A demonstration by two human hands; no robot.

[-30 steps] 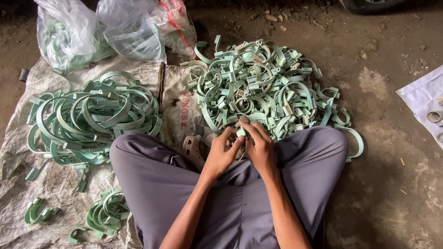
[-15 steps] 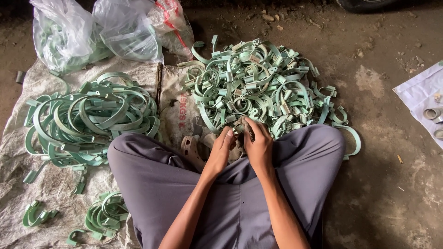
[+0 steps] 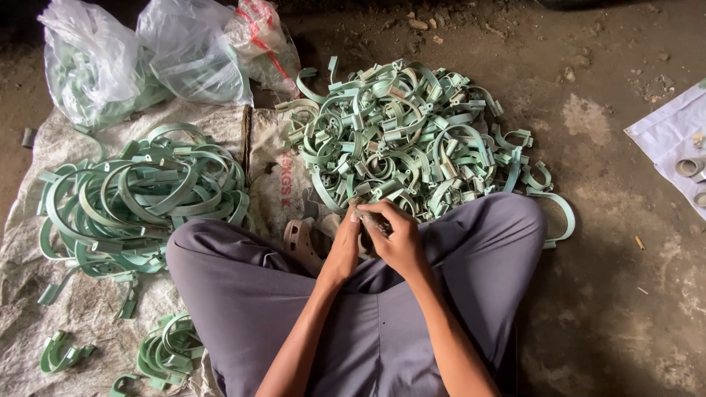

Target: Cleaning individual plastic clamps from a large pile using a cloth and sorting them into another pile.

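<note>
Both hands have drawn back from the pile of pale green clamps (image 3: 412, 140) toward the lap. Left hand (image 3: 346, 246) and right hand (image 3: 397, 239), pressed together at centre frame, pinch a small dark piece (image 3: 371, 223); its long axis is hidden. Larger green bands (image 3: 140, 198) lie at left on sacking (image 3: 88, 309).

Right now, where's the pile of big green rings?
The big rings lie on the sack at left, below the plastic bags, beside the person's left knee.
</note>
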